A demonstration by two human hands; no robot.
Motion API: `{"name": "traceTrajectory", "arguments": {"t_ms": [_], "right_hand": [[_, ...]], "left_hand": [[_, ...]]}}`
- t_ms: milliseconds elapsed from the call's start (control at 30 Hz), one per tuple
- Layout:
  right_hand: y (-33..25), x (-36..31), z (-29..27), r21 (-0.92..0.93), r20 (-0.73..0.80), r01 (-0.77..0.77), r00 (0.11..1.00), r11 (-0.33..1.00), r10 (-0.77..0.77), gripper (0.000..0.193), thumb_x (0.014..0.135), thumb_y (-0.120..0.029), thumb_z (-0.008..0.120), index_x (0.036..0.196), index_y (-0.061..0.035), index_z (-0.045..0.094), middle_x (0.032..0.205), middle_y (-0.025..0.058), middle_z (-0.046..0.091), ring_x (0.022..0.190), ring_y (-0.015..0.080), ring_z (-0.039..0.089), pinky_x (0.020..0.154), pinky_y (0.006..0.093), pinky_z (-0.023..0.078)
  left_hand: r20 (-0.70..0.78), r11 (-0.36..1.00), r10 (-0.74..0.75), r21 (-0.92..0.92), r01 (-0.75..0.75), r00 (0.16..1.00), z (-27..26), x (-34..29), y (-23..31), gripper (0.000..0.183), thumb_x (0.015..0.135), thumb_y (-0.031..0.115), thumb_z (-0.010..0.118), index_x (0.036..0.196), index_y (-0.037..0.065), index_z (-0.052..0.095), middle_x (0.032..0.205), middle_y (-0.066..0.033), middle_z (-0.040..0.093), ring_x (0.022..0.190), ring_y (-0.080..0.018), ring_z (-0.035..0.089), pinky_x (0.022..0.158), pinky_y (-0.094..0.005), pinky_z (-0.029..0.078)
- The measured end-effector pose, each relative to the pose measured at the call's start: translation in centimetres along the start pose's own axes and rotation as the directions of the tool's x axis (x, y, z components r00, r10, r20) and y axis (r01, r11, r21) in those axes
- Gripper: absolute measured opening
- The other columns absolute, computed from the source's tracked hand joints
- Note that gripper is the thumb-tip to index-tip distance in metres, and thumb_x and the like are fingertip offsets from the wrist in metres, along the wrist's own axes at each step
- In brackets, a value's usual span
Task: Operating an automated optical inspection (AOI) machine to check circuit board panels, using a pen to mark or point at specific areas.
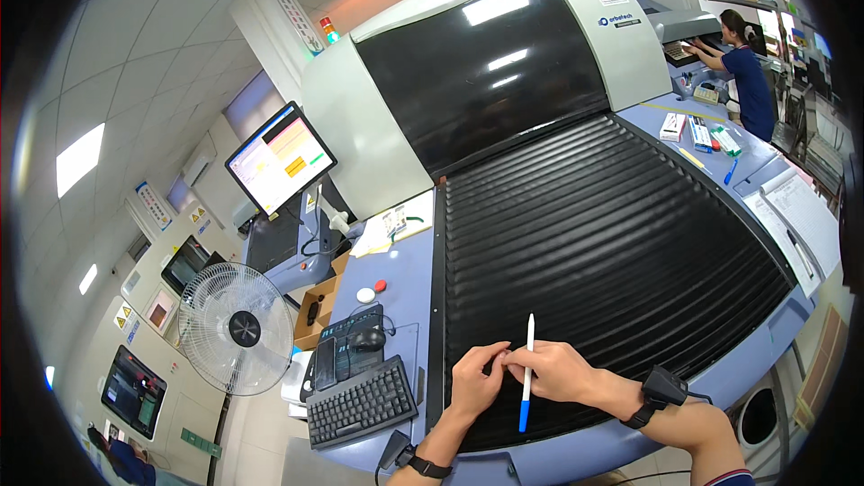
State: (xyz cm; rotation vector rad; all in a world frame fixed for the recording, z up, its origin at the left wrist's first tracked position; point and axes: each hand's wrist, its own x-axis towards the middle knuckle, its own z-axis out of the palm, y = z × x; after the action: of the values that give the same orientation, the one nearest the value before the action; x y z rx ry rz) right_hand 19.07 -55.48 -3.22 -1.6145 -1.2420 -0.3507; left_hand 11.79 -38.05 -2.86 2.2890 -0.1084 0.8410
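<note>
My right hand (560, 373) is closed around a slim white pen (528, 355) with a blue lower end. The pen stands nearly upright in the picture, its blue end toward me. Close beside it, my left hand (476, 380) has its fingers curled and pinched, with the fingertips meeting those of the right hand. Whatever may be between the left fingers is too small to make out. Both hands are above the near part of a black ribbed machine bed (585, 243). Each wrist wears a black strap with a small device.
Left of the bed lie a black keyboard (362, 402) and a mouse (368, 339). A monitor (281, 160) and a fan (236, 328) stand farther left. The machine's dark hood (486, 63) rises behind. An open notebook (796, 216) lies right; a co-worker (747, 81) works beyond.
</note>
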Motion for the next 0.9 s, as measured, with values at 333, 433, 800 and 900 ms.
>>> {"name": "traceTrajectory", "arguments": {"t_ms": [333, 433, 800, 900], "right_hand": [[-0.04, -0.14, -0.76, -0.040, 0.001, -0.060, 0.998, 0.997, 0.060, 0.019, 0.085, -0.005, 0.076, 0.103, -0.0076, 0.072, 0.080, 0.0109, 0.072, 0.070, 0.0301, 0.072, 0.062, 0.0377, 0.057], [-0.15, -0.14, -0.74, -0.005, 0.013, -0.090, 0.996, 0.996, 0.090, 0.019, 0.085, -0.005, 0.075, 0.103, -0.0074, 0.072, 0.080, 0.0111, 0.072, 0.071, 0.0305, 0.072, 0.063, 0.0377, 0.057], [0.10, -0.37, -0.78, 0.013, 0.059, -0.113, 0.992, 0.994, 0.112, 0.019, 0.086, -0.006, 0.073, 0.105, -0.0082, 0.071, 0.078, 0.0115, 0.071, 0.072, 0.0328, 0.072, 0.065, 0.0409, 0.058], [-0.24, -0.36, -0.66, 0.029, 0.067, -0.130, 0.990, 0.991, 0.128, 0.018, 0.087, -0.008, 0.071, 0.105, -0.0085, 0.070, 0.078, 0.0122, 0.071, 0.074, 0.0347, 0.072, 0.067, 0.0435, 0.058]], "left_hand": [[0.015, 0.994, 0.112, 0.009, -0.113, 0.994, 0.30, -0.50, 0.56, 0.022, 0.087, -0.001, 0.072, 0.109, 0.001, 0.076, 0.095, -0.0153, 0.076, 0.086, -0.0285, 0.075, 0.077, -0.0359, 0.059], [0.011, 0.992, 0.127, 0.016, -0.127, 0.992, 0.19, -0.54, 0.39, 0.022, 0.087, -0.001, 0.072, 0.109, 0.002, 0.076, 0.094, -0.0153, 0.076, 0.085, -0.0283, 0.075, 0.076, -0.0357, 0.059], [0.063, 0.994, 0.099, 0.037, -0.102, 0.993, 0.28, -0.81, 0.20, 0.020, 0.088, 0.001, 0.072, 0.107, 0.001, 0.076, 0.094, -0.0156, 0.077, 0.084, -0.0282, 0.077, 0.076, -0.0353, 0.060], [0.029, 0.988, 0.149, 0.042, -0.151, 0.988, 0.35, -0.84, -0.02, 0.022, 0.086, 0.001, 0.072, 0.108, 0.004, 0.076, 0.087, -0.0135, 0.076, 0.077, -0.0295, 0.074, 0.069, -0.0368, 0.059]]}}
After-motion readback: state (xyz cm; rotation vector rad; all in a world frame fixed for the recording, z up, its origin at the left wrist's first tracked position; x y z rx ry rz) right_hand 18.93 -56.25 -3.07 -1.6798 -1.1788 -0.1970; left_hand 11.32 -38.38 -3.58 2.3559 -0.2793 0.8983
